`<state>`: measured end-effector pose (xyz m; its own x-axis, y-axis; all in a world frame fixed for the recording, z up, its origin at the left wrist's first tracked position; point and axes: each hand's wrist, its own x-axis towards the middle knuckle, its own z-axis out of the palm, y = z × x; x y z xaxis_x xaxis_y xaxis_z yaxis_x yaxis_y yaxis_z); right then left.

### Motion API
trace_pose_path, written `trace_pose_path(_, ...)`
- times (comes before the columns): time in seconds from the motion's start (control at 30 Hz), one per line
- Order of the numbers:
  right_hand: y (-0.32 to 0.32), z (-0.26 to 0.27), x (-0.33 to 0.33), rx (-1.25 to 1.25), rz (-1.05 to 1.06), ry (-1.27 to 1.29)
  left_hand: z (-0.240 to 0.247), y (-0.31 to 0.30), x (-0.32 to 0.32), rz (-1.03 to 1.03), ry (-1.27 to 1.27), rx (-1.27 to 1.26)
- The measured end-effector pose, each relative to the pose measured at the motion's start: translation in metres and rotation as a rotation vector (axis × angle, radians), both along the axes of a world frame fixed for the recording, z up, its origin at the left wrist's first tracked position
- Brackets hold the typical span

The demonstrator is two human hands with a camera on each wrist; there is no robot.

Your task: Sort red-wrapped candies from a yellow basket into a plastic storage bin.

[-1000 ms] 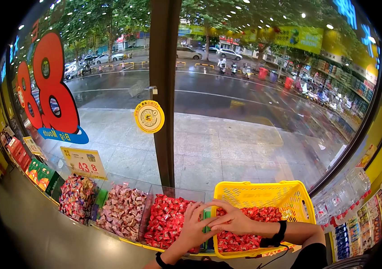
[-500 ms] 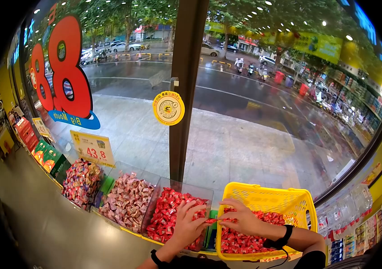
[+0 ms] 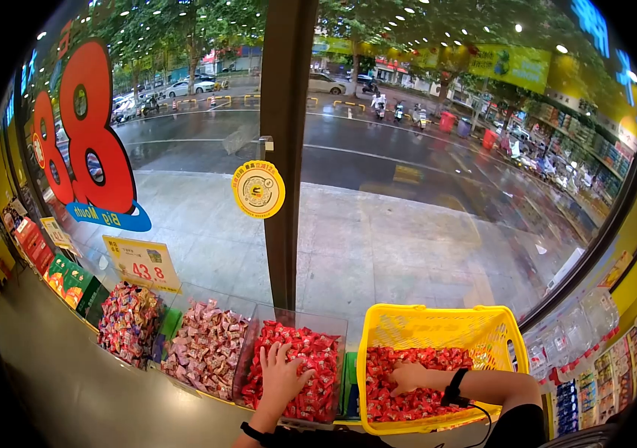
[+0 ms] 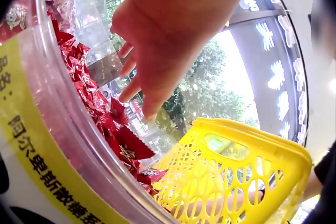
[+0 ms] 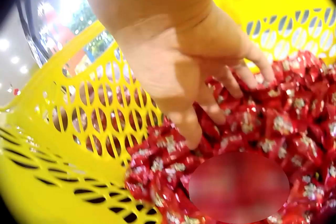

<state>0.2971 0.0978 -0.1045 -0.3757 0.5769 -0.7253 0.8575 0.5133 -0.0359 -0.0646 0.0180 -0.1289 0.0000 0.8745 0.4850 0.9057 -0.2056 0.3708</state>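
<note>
My left hand (image 3: 281, 379) is spread over the clear bin of red wrapped candies (image 3: 318, 351), holding nothing. In the left wrist view that hand (image 4: 168, 40) hovers above the red candies (image 4: 113, 124), fingers apart. Inside the yellow basket (image 3: 518, 328), my right hand (image 3: 410, 378) reaches down to the red candies (image 3: 438, 358). The right wrist view shows the hand (image 5: 184, 66) with loosely spread fingers, tips at the surface of the candies (image 5: 283, 124); no candy shows gripped. A blurred oval covers part of the pile there.
Left of the red bin stand bins of pink candies (image 3: 205, 347) and mixed candies (image 3: 130, 321), with a price sign (image 3: 141, 264) behind. A window with a dark post (image 3: 282, 187) rises behind. Shelved goods (image 3: 598, 388) are at the right.
My hands have moved apart from around a small red candy held between them. The left is back over the red bin, and the right is lower in the basket. The camera view has shifted.
</note>
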Motion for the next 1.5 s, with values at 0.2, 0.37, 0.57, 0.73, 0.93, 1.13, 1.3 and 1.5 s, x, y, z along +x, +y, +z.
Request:
trace_pose_path(0.2,0.007,-0.062,0.019,0.041,0.079,0.121,0.003,-0.004,0.003,-0.053,-0.049,-0.017)
trace_pose_path(0.37,0.015,-0.046,0.014,0.013,0.039,0.097,0.013,-0.008,0.008,-0.071,-0.054,-0.013)
trace_pose_path(0.57,0.030,0.081,-0.021,-0.008,0.064,0.078,0.051,-0.011,0.018,-0.187,-0.204,0.042)
trace_pose_path(0.73,-0.007,0.147,-0.030,0.359,0.186,0.584,0.094,-0.011,0.037,-0.358,-0.218,0.080)
trace_pose_path(0.93,-0.041,0.162,-0.065,0.341,0.227,0.764,0.100,-0.013,0.063,-0.525,-0.140,0.112)
trace_pose_path(1.13,-0.019,0.146,-0.052,0.290,0.144,0.684,0.098,-0.016,0.045,-0.368,-0.212,0.185)
trace_pose_path(1.3,0.037,0.089,-0.018,-0.068,0.088,0.195,0.071,-0.018,0.006,-0.152,-0.195,0.171)
trace_pose_path(1.5,0.024,-0.029,0.001,0.027,0.021,0.102,0.010,-0.027,-0.018,-0.071,-0.028,0.017)
